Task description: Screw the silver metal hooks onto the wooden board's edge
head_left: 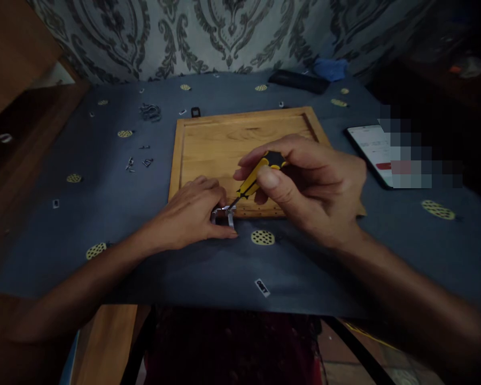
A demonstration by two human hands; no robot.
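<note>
My right hand grips a yellow-and-black screwdriver by its handle, with the thumb in front and the fingers behind. Its thin shaft slants down to the left and ends at a small silver metal bracket. That bracket sits at the near edge of a wooden board, which lies flat with a raised rim. My left hand is closed around the bracket, thumb below and fingers above on the board's edge. Several small holes show along that edge to the right. Whether a screw is under the tip is too small to tell.
Several loose screws lie left of the board, with a pile of metal hooks behind them. A small black square piece rests by the board's far edge. A phone lies right, a dark case and blue cloth at the back.
</note>
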